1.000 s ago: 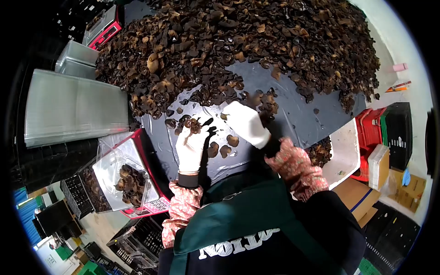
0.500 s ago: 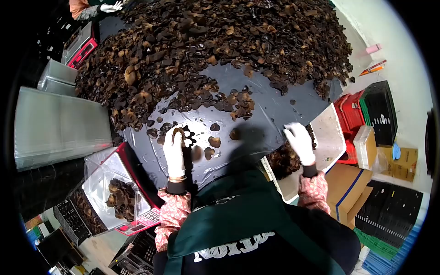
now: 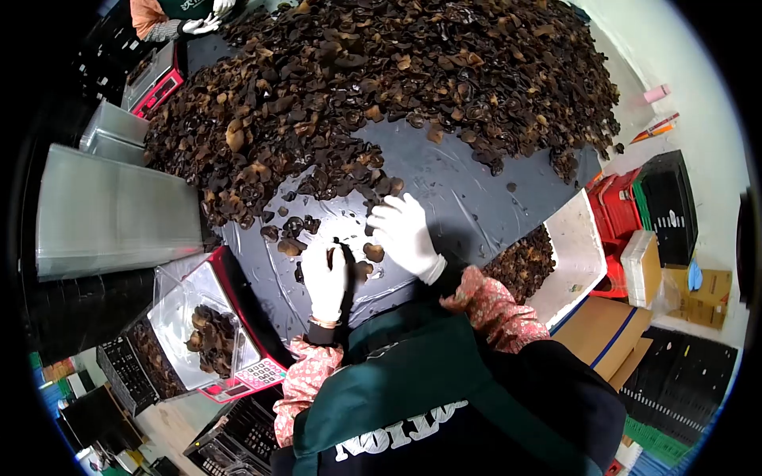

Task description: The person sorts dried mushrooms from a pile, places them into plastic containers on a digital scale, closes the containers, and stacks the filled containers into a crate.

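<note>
Dark brown fungus pieces form a large heap (image 3: 381, 79) across the grey plastic-covered table (image 3: 468, 190). My left hand (image 3: 325, 278), in a white glove, is low over the table with its fingers curled around a dark fungus piece at the fingertips. To its right my right hand (image 3: 405, 234), also gloved in white, reaches palm down with fingers spread, beside the near edge of the heap. A few loose pieces (image 3: 373, 252) lie between the two hands. On the left, a clear tray holding fungus (image 3: 213, 341) rests on a red scale (image 3: 262, 371).
Stacked clear trays (image 3: 119, 214) stand at the left. A white bin (image 3: 567, 262) with fungus is at the right, near red crates (image 3: 615, 206), a black crate (image 3: 667, 210) and a cardboard box (image 3: 607, 329). Another person's gloved hands (image 3: 202, 24) are at the top left.
My right hand has moved from above the white bin back left to the loose pieces. My left hand has come closer to me, its fingers curled. The camera view has shifted slightly.
</note>
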`<state>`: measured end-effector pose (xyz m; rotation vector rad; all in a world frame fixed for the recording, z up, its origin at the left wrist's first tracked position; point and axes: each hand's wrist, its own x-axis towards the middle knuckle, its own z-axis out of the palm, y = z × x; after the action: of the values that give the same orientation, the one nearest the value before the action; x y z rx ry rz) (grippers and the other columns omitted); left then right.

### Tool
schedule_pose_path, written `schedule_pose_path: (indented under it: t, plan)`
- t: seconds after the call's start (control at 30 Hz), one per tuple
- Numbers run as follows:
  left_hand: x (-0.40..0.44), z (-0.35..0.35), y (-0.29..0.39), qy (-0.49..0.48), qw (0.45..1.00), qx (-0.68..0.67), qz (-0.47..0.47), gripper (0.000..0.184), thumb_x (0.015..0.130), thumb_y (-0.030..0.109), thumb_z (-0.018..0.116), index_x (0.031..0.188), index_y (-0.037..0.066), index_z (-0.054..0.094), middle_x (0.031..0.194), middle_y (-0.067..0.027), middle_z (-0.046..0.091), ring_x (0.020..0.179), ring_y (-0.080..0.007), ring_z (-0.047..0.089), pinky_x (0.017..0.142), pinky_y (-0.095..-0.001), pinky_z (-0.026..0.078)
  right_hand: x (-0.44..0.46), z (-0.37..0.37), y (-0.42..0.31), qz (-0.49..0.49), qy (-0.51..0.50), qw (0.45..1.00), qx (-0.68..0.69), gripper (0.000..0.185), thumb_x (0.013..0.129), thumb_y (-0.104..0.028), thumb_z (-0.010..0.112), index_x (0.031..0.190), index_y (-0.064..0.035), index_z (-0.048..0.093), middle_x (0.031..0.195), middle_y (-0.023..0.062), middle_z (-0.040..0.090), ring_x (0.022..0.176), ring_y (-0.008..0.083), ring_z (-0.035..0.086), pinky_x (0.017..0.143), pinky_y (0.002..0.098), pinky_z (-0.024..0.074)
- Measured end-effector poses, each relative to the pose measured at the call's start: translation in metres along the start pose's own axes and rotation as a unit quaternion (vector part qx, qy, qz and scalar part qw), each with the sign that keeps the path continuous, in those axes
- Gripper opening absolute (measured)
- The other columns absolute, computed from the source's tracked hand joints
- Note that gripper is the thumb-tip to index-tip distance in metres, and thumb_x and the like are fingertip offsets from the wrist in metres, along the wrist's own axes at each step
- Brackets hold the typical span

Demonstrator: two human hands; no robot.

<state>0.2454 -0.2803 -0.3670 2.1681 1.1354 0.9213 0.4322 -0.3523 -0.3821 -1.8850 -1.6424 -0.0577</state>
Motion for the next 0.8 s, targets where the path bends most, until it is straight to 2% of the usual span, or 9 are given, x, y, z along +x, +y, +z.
schedule_pose_path:
  t: [0.03,0.1,0.2,0.33,0.4,0.47,0.6,0.67,0.8]
  plan:
    - [-0.001,0.001,-0.001,0.002,0.999,0.034,0.042,0.008,0.086,0.006,0.059,0.091,0.002,0.064,0.098,-0.0143,0.068,0.096,-0.0325,0.062,0.088,-0.0405,0.048,0.000,0.007,-0.014,0.124,-0.027,0.950,0.284,0.022,0.083,-0.023,0.063,0.101,-0.0136,0.073,0.109,0.0024,0.071,0.119,0.0273,0.058,0.109,0.0505,0.0367]
    - [-0.001,0.009,-0.007,-0.033,0.998,0.026,0.050,0.013,0.079,0.001,0.058,0.090,0.003,0.064,0.098,-0.0151,0.068,0.096,-0.0348,0.062,0.087,-0.0435,0.049,0.002,-0.015,-0.018,-0.149,-0.050,0.985,0.072,0.022,0.084,-0.022,0.062,0.101,-0.0122,0.073,0.108,0.0029,0.071,0.119,0.0252,0.058,0.111,0.0512,0.0368]
    - [-0.002,0.011,-0.001,-0.028,0.989,0.095,0.107,0.032,0.076,0.004,0.061,0.107,0.003,0.063,0.103,-0.0192,0.065,0.098,-0.0384,0.061,0.088,-0.0468,0.048,-0.005,-0.028,-0.026,-0.181,-0.010,0.958,0.223,0.017,0.079,-0.009,0.065,0.094,-0.0056,0.070,0.105,0.0072,0.070,0.109,0.0303,0.064,0.109,0.0548,0.0408]
    - [-0.002,0.010,0.007,-0.031,0.992,0.105,0.069,0.044,0.082,0.014,0.065,0.125,0.005,0.060,0.121,-0.0179,0.060,0.115,-0.0364,0.054,0.101,-0.0477,0.039,-0.002,-0.067,-0.011,-0.087,-0.062,0.973,0.206,0.013,0.078,-0.002,0.068,0.090,-0.0063,0.072,0.100,0.0105,0.070,0.100,0.0298,0.066,0.094,0.0450,0.0490]
    - [0.004,0.011,0.011,-0.047,0.996,0.063,0.041,0.050,0.085,0.018,0.066,0.133,0.007,0.058,0.133,-0.0160,0.058,0.127,-0.0350,0.050,0.108,-0.0476,0.034,-0.018,-0.058,0.014,0.007,0.067,0.973,0.222,0.017,0.078,0.000,0.069,0.093,-0.0066,0.071,0.101,0.0099,0.070,0.103,0.0306,0.064,0.096,0.0419,0.0474]
    - [0.011,0.017,0.026,-0.072,0.988,0.086,0.110,0.052,0.084,0.025,0.069,0.133,0.009,0.059,0.136,-0.0154,0.055,0.130,-0.0362,0.045,0.111,-0.0513,0.030,-0.009,-0.063,0.035,0.036,0.036,0.991,0.125,0.032,0.076,-0.005,0.072,0.108,-0.0053,0.069,0.106,0.0109,0.070,0.108,0.0329,0.062,0.098,0.0412,0.0459]
    - [0.009,0.032,0.031,-0.177,0.963,0.147,0.138,0.039,0.077,0.032,0.077,0.109,0.010,0.068,0.140,-0.0142,0.051,0.138,-0.0373,0.036,0.113,-0.0549,0.024,0.005,-0.056,0.033,0.025,-0.084,0.992,0.092,0.039,0.076,-0.011,0.070,0.115,-0.0075,0.069,0.103,0.0124,0.069,0.098,0.0307,0.063,0.089,0.0404,0.0477]
    - [0.005,0.036,0.025,-0.153,0.968,0.159,0.123,0.029,0.078,0.032,0.076,0.093,0.008,0.068,0.138,-0.0120,0.054,0.138,-0.0365,0.037,0.114,-0.0551,0.023,-0.004,-0.040,0.046,0.028,-0.096,0.992,0.073,0.032,0.077,-0.010,0.067,0.108,-0.0073,0.072,0.093,0.0101,0.069,0.091,0.0299,0.062,0.082,0.0415,0.0472]
    - [0.000,0.020,0.011,-0.126,0.972,0.153,0.124,0.019,0.083,0.025,0.071,0.091,0.009,0.067,0.131,-0.0109,0.058,0.134,-0.0361,0.041,0.113,-0.0547,0.024,-0.013,-0.032,0.067,0.094,0.093,0.991,0.035,0.015,0.080,-0.008,0.063,0.091,-0.0115,0.074,0.087,0.0035,0.067,0.085,0.0242,0.060,0.078,0.0368,0.0437]
